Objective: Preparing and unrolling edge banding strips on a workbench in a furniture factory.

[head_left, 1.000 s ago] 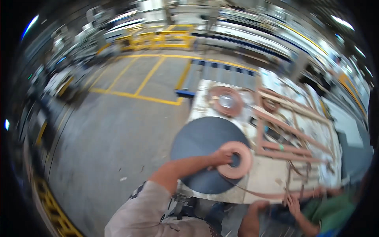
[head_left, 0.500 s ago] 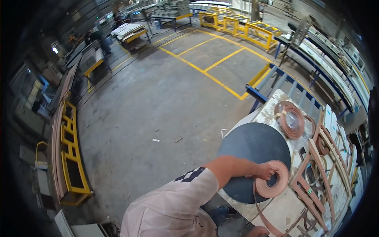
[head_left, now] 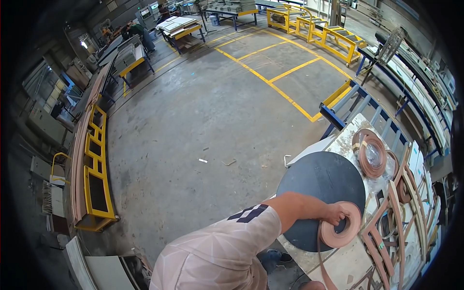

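Observation:
A pinkish-brown roll of edge banding lies flat on a round dark disc at the table's near left. My left hand grips the roll's left side, its fingers curled over the inner edge into the centre hole. From the roll, a loose end of the banding runs down toward the lower edge. My right hand barely shows beside that loose end; its fingers are cut off by the frame.
Coiled banding in clear plastic lies behind the disc. Several brown curved frame pieces crowd the table's right side. A blue roller conveyor adjoins the far end. Along the left stands a yellow rack with long boards.
The whole view has shifted, so the scene sits further right and slightly lower. My left hand stays on the roll, while my right hand shows less at the bottom edge.

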{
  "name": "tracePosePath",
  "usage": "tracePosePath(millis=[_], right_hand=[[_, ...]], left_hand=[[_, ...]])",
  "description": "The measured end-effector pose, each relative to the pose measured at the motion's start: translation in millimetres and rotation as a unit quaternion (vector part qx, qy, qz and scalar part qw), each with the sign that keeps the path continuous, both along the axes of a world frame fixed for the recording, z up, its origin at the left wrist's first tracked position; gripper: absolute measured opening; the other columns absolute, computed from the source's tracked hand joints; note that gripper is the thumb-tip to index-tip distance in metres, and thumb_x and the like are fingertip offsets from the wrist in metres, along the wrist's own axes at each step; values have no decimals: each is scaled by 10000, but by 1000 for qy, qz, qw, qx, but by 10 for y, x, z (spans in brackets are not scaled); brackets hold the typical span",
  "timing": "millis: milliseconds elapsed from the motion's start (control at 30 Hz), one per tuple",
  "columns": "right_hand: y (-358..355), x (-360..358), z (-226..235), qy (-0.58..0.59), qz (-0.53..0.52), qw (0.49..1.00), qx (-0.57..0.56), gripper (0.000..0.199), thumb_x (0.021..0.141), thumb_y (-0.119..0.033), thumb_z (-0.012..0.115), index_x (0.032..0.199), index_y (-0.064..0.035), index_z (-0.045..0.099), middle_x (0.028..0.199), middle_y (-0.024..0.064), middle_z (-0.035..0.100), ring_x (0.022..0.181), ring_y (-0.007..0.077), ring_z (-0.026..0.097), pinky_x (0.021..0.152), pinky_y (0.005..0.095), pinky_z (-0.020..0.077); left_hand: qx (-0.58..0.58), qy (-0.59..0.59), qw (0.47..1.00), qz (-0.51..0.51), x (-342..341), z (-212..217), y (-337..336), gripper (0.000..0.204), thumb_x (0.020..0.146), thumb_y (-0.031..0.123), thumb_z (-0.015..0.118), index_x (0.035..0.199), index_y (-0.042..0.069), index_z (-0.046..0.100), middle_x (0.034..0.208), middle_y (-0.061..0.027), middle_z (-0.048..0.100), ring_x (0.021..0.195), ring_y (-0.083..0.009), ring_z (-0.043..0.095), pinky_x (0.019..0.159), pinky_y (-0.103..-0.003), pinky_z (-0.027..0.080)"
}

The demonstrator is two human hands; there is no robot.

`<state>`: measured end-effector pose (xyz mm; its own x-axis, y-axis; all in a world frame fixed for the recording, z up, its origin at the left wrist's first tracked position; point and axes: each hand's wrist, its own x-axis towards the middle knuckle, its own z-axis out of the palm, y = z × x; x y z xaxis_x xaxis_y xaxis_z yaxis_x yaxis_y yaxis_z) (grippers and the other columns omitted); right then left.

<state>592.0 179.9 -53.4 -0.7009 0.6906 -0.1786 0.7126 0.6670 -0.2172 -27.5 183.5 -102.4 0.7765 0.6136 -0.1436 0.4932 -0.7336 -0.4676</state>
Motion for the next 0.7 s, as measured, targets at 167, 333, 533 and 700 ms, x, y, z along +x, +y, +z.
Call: tracePosePath(millis=[167, 333, 533, 700], right_hand=[[-46, 65, 31, 17, -15, 1000, 18, 389, 1095, -269, 462, 1362, -26, 607, 1350, 194, 573, 1227, 397, 538, 1095, 565, 386], [-32, 241, 119, 31, -30, 998, 41, 370, 1100, -255, 451, 1338, -34, 626, 1303, 178, 599, 1184, 390, 559, 1079, 587, 391], [10, 375, 159, 60, -37, 995, 63, 353, 1105, -239, 438, 1310, -43, 648, 1248, 158, 631, 1133, 381, 583, 1060, 614, 398], [-301, 743, 90, 88, -75, 990, 75, 346, 1109, -225, 427, 1287, -51, 667, 1202, 141, 657, 1090, 374, 603, 1044, 636, 404]], left_hand=[[-3, 5, 1000, 1, -50, 139, -48, 271, 963, 292, 530, 1191, 229, 660, 1170, 116, 687, 1276, -139, 527, 1273, -566, 84], [-3, 7, 1000, 4, -47, 135, -29, 276, 966, 279, 525, 1202, 227, 658, 1171, 117, 686, 1274, -139, 529, 1280, -560, 78], [37, -40, 998, -20, -121, -99, 12, 229, 946, 247, 521, 1092, 239, 697, 1094, 128, 711, 1220, -121, 561, 1287, -591, 48], [4, -20, 1000, -22, 16, 159, -96, 459, 658, 406, 766, 1061, 199, 697, 1115, 80, 710, 1215, -158, 565, 1272, -528, 154]])
